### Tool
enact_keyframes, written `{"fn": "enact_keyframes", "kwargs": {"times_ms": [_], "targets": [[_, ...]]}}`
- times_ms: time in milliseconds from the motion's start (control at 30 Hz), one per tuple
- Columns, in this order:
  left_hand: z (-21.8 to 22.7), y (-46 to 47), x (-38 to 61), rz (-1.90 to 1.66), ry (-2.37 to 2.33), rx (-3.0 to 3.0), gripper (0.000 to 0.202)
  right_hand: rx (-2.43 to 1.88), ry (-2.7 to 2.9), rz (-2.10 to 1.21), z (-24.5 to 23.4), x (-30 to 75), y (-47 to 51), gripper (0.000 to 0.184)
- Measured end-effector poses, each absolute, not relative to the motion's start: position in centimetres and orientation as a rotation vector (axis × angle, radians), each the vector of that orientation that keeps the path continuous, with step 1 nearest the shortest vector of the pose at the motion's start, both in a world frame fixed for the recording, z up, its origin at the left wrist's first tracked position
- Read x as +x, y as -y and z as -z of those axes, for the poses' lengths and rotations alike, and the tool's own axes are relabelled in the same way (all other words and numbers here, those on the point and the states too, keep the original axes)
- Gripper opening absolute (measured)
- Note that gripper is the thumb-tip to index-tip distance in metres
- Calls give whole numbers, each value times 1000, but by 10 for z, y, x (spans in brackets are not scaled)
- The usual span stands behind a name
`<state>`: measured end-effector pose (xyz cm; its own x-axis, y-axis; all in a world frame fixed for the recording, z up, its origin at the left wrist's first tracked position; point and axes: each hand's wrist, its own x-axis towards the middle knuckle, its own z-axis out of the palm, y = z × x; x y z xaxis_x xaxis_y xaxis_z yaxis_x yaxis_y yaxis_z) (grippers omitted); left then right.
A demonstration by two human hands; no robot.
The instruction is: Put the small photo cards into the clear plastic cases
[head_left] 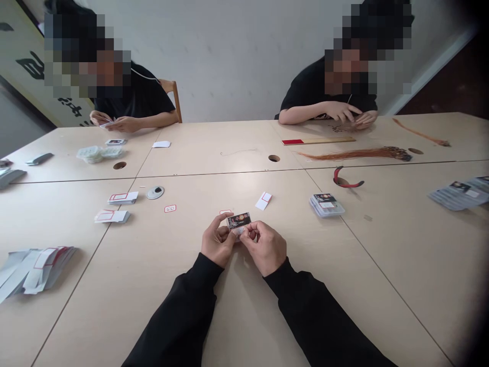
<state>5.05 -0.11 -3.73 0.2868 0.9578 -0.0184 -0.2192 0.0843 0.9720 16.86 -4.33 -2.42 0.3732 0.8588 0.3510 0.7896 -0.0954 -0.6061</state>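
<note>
Table (148, 316), pale wood, bearing the loose goods. Right hand (268, 245): thumb and forefinger pinch the lower edge of a small black-labelled packet (239, 220). Left hand (216, 241): thumb and fingers clasp the packet's left side. Clear cases (327, 206), stacked, right, apart from both hands. Packet: between the hands, above the table; its lower part is largely covered. Probable hazards: uneven thumb pressure could bend it; a slack left grip could drop it. White slip (263, 201): beyond the right hand.
</note>
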Motion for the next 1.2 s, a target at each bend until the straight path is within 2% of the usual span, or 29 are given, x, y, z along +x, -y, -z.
{"fn": "enact_keyframes", "kwargs": {"times_ms": [867,1200], "targets": [[36,1,51,-1066,-939,1101,56,-1726,1622,78,26,170,44,11],[32,2,52,-1067,-873,1055,60,-1851,1488,-58,26,171,41,9]]}}
